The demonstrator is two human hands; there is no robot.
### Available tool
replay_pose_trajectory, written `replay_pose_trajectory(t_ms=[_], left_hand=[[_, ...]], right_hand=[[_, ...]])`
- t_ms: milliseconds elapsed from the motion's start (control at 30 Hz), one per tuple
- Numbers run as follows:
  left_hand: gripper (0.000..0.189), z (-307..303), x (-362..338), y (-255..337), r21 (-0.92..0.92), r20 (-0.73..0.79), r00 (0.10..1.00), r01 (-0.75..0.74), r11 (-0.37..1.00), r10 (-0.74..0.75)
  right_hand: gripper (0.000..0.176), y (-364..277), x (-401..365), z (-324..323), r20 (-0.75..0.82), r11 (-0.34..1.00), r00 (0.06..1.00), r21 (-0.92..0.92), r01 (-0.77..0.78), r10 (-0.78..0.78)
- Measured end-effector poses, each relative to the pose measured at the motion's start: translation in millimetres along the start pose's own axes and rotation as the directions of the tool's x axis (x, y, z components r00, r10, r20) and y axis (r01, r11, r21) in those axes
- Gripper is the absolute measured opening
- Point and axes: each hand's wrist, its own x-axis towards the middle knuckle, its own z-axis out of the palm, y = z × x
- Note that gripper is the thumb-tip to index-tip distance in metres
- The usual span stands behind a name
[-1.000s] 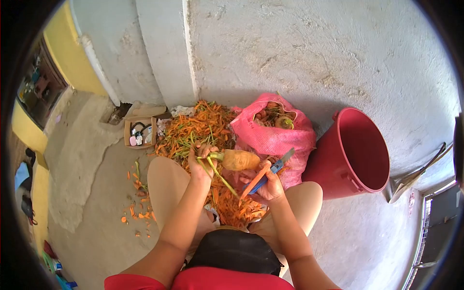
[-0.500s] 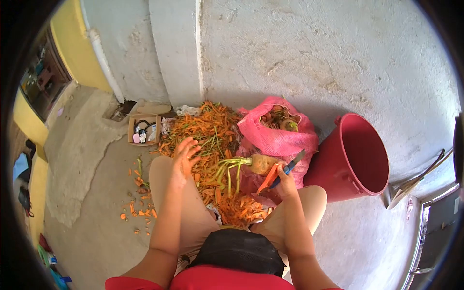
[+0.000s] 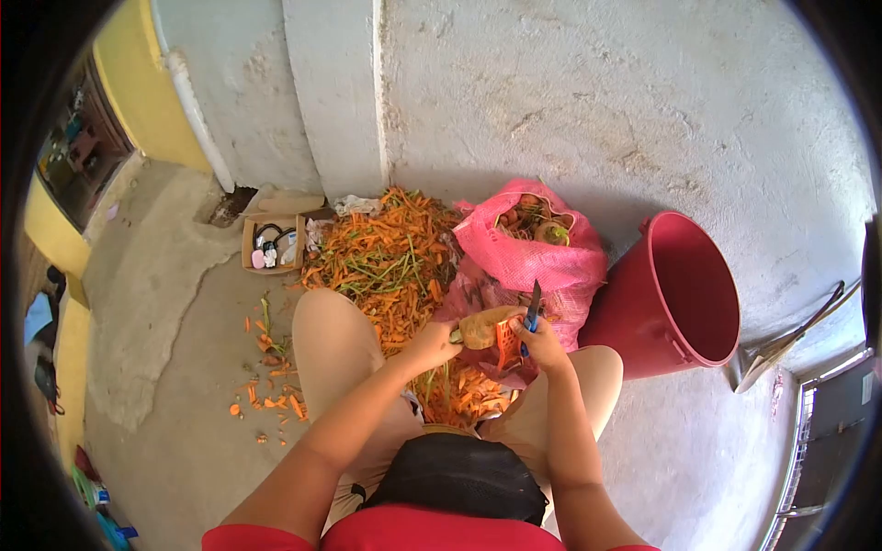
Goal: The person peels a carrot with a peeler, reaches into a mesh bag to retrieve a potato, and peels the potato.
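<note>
Above my lap, my left hand (image 3: 434,346) grips the stem end of a large carrot (image 3: 480,330), its fingers wrapped round the top. My right hand (image 3: 544,345) is closed at the carrot's other end, holding a knife (image 3: 534,308) with a blue handle and its dark blade pointing up. An orange peeler (image 3: 506,346) is in the same hand, against the carrot's right side. Below and beyond the hands lies a heap of orange peelings and green stems (image 3: 390,253).
A pink mesh sack (image 3: 528,248) with carrots in it stands behind the hands. Right of it leans a large red bin (image 3: 634,303). A small cardboard box (image 3: 273,245) sits at the left, near scattered carrot bits (image 3: 271,402). A dustpan (image 3: 763,361) rests by the wall.
My left hand was open and apart from the carrot; it has moved right and closed on the stem end. The knife blade now points more upright, and the long green stems no longer hang from the carrot.
</note>
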Motion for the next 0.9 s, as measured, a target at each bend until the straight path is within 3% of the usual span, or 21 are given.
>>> replay_pose_trajectory(t_ms=[100, 200, 300, 400, 500, 600, 700, 800, 900], left_hand=[[0.027, -1, -6, 4, -0.041, 0.029, 0.999, -0.024, 0.999, 0.026], [0.027, 11, 1, -14, -0.009, -0.02, 0.983, -0.181, 0.983, 0.181], [0.027, 4, -2, -5, 0.204, 0.163, 0.976, -0.176, 0.963, 0.144], [0.031, 1, -1, -8, 0.229, 0.243, 0.957, -0.216, 0.949, 0.159], [0.036, 1, -2, -8, 0.219, 0.28, 0.929, -0.308, 0.926, 0.242], [0.04, -1, -1, -2, 0.278, 0.37, 0.911, -0.297, 0.913, 0.184], [0.042, -1, -1, -4, 0.32, 0.362, 0.878, -0.433, 0.842, 0.314], [0.043, -8, 4, -6, 0.369, 0.424, 0.836, -0.51, 0.777, 0.348], [0.045, -16, 10, 0, 0.366, 0.43, 0.832, -0.515, 0.775, 0.35]], right_hand=[[0.007, 2, 1, 2, -0.004, 0.999, 1.0, 0.042, -0.011, 0.011], [0.008, -2, 1, 2, -0.02, 0.997, 1.0, 0.077, -0.014, 0.015], [0.01, 3, 2, 1, -0.012, 0.995, 1.0, 0.097, -0.021, 0.022], [0.011, 15, 7, -2, 0.01, 0.993, 0.999, 0.11, -0.05, 0.049], [0.012, 27, 12, -5, 0.027, 0.99, 0.998, 0.128, -0.067, 0.064], [0.012, 36, 15, -10, 0.051, 0.975, 0.993, 0.191, -0.11, 0.102], [0.013, 53, 21, -16, 0.069, 0.945, 0.978, 0.255, -0.207, 0.195], [0.013, 54, 21, -14, 0.074, 0.903, 0.96, 0.328, -0.278, 0.269], [0.013, 63, 28, -16, 0.081, 0.883, 0.96, 0.379, -0.277, 0.267]])
